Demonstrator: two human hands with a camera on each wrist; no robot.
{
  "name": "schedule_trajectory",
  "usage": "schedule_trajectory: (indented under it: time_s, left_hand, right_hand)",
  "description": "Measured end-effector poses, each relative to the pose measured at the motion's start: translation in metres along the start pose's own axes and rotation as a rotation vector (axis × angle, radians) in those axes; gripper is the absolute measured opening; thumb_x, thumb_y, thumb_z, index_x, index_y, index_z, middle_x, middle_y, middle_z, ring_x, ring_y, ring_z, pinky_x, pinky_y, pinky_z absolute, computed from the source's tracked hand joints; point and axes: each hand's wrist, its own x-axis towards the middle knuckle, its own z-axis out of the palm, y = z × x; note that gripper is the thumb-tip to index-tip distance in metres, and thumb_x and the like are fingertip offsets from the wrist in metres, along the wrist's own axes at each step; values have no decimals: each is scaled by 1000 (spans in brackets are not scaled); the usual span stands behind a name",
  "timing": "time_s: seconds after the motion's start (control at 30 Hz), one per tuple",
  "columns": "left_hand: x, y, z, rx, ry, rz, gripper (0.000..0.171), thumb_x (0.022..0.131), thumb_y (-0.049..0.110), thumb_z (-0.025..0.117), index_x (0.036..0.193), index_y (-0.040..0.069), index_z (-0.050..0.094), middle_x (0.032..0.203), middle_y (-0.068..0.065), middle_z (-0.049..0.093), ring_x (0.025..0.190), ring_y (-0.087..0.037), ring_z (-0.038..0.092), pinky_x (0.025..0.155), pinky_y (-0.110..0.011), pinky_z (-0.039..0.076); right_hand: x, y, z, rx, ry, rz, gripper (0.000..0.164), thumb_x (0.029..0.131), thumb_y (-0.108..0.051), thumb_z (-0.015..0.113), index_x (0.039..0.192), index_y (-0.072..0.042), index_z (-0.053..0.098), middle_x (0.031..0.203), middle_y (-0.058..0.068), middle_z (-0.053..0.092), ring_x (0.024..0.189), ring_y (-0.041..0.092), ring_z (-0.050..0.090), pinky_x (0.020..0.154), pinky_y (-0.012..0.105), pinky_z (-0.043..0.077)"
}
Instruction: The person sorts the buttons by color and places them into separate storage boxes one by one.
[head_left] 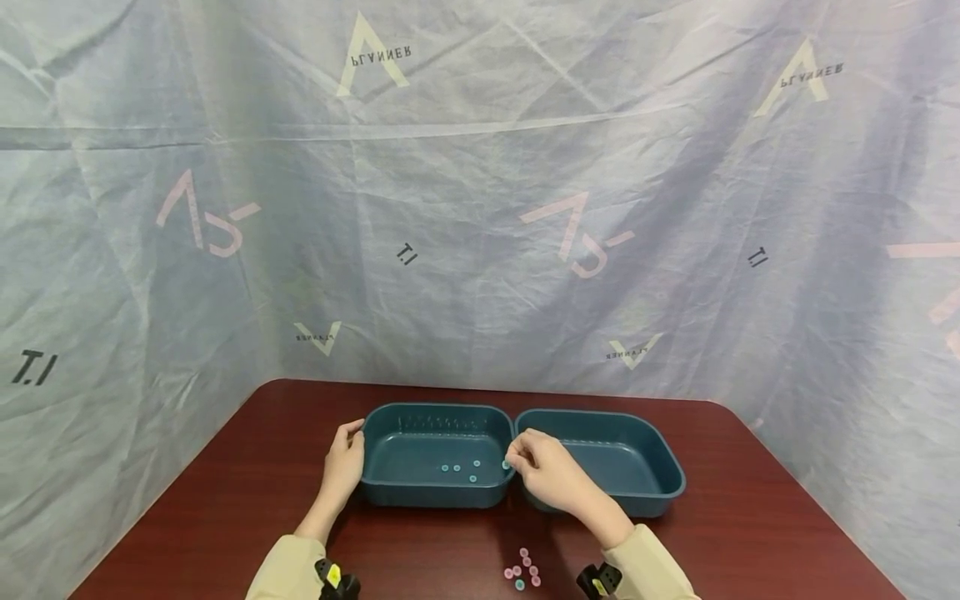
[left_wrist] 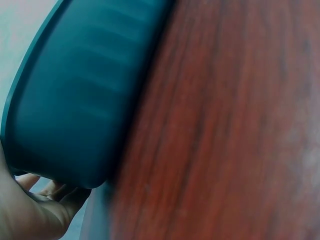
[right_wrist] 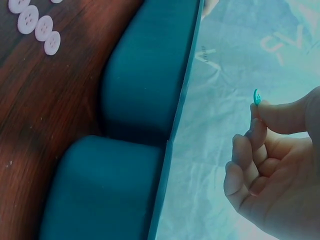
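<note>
Over the left tub's (head_left: 437, 492) rim, the right hand (head_left: 547, 475) pinches a teal button (right_wrist: 257, 96) at its fingertips.

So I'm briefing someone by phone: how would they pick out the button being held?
Find the two teal tubs on the dark red table. Over their shared rims, the right hand pinches a teal button; it alone is off any surface, unlike those lying in the left tub.
</note>
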Motion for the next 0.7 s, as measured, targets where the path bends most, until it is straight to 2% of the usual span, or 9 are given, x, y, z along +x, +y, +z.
schedule_trajectory:
  time_s: [0.3,0.7]
  left_hand:
    - [-1,1,0,-2,4,4,44,104,25,26,143,4,32,143,-25,36,131,-42,35,100,-56,34]
    - [0,0,0,-3,0,1,44,104,25,26,142,5,32,144,-24,35,131,-42,34,101,-57,34]
  right_hand:
    - [9,6,9,4,50,-7,13,94,-8,55,81,-8,58,72,-5,46,62,6,41,63,22,40]
    - [22,9,18,7,51,20,14,94,-10,55,81,-9,58,72,-3,46,61,8,41,62,23,39]
